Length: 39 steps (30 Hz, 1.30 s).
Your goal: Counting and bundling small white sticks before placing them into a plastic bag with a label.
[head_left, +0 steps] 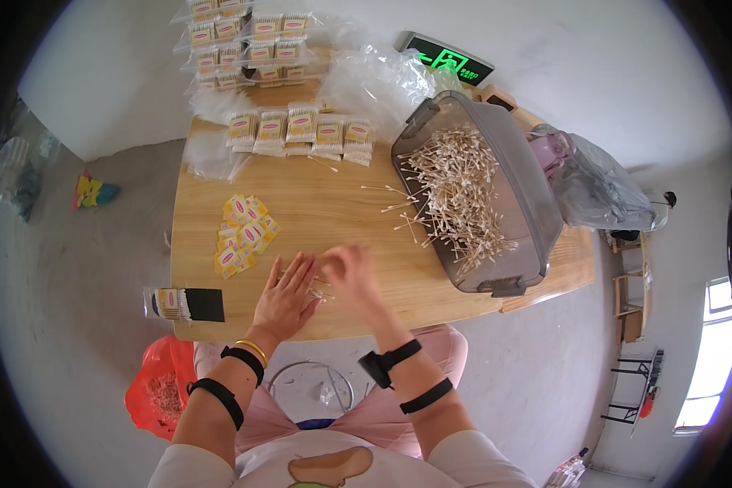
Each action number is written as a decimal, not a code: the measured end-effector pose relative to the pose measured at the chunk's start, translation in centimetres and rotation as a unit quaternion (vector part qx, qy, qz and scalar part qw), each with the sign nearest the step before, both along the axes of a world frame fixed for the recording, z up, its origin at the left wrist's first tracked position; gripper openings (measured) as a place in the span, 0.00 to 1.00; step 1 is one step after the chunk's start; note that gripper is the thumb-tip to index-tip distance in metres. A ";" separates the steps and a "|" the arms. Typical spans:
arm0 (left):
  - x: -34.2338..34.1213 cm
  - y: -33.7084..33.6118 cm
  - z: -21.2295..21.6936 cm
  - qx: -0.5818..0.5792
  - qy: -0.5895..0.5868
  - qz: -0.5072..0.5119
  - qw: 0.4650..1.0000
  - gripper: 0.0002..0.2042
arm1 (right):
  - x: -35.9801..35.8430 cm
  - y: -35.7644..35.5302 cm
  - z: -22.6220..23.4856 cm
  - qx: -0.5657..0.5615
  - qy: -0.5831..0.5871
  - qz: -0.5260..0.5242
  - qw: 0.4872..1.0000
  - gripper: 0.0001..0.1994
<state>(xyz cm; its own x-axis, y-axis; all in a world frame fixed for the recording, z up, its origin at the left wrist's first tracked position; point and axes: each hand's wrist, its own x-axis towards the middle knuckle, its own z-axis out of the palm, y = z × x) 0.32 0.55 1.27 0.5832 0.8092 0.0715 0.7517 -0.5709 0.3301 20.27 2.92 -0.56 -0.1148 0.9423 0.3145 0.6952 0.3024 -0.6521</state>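
Note:
My left hand [287, 299] lies flat near the table's front edge with its fingers stretched out. A few loose cotton swabs [324, 294] show between it and my right hand [351, 275]. That right hand is raised beside the left fingertips and smeared by motion, so its grip does not show. Left of the hands is a loose pile of yellow-and-white printed cards [246, 232]. To the right, a grey plastic bin [529, 220] lies tipped toward me, full of loose cotton swabs [459, 195], some spilling over its rim onto the wood.
Packed swab bundles [301, 130] stand in a row at the table's back, with stacked bagged packs [248, 41] behind. Clear plastic bags [374, 77] lie beside an exit sign [447, 58]. One swab pack [171, 304] sits at the left edge above a red bag [159, 390].

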 end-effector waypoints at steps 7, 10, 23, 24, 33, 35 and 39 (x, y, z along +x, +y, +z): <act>0.1 0.0 0.2 0.005 -0.007 0.003 1.000 0.34 | 12.9 3.9 3.1 -0.006 -0.262 -0.217 0.940 0.15; 0.1 0.0 -0.1 0.008 -0.012 0.003 1.000 0.33 | 13.5 4.9 2.9 0.000 -0.252 -0.213 0.944 0.12; -0.2 0.1 0.2 -0.001 -0.018 0.005 1.000 0.32 | 10.2 3.6 1.9 0.038 -0.183 -0.245 0.951 0.07; -0.1 0.1 0.1 -0.001 -0.020 0.005 1.000 0.32 | 10.5 3.7 1.7 0.038 -0.183 -0.248 0.950 0.07; 0.0 0.0 0.3 0.001 -0.028 0.004 1.000 0.32 | 9.1 2.8 1.5 0.022 -0.206 -0.202 0.957 0.05; 0.1 0.0 0.4 0.003 -0.023 0.003 1.000 0.32 | 6.2 1.9 1.6 0.003 -0.191 -0.162 0.968 0.05; 0.1 0.0 0.8 0.008 -0.007 -0.005 1.000 0.32 | 0.0 -0.8 1.2 0.007 -0.142 -0.076 0.987 0.07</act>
<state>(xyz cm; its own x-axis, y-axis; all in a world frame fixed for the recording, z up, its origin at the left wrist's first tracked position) 0.39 0.58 2.04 0.5904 0.8018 0.0927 0.7412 -0.5840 0.3311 20.25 2.16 0.60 -0.0574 0.9511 0.3034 0.8878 0.1876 -0.4203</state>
